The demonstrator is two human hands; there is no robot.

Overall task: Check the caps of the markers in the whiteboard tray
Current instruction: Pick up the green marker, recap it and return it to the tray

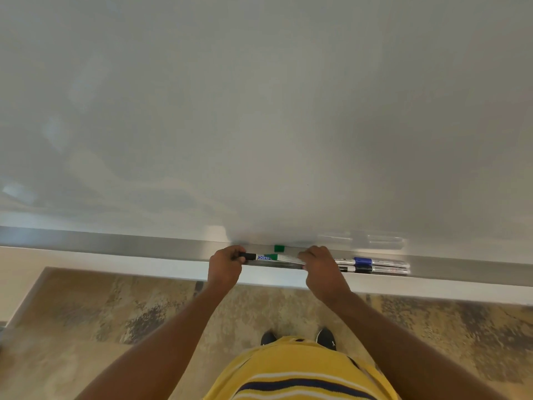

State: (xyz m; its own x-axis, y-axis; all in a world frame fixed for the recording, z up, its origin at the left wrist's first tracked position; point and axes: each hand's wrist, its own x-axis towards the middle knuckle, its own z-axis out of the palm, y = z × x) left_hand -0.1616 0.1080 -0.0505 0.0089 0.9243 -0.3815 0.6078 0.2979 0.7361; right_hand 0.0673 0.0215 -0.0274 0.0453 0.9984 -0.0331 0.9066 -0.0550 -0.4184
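A white marker with green print [272, 257] lies level just above the whiteboard tray [432, 271]. My left hand [225, 265] grips its black cap end [250, 256]. My right hand [318, 265] holds the other end of its barrel. A small green piece [279, 248] sits against the board behind it; I cannot tell what it is. To the right, two markers rest in the tray: a blue-capped one [375, 261] at the back and a black-capped one [372, 269] in front of it.
The whiteboard [259, 111] fills the upper view, its aluminium rail [101, 243] running across. Below is patterned floor [115, 313] and my shoes [326, 337] close to the wall.
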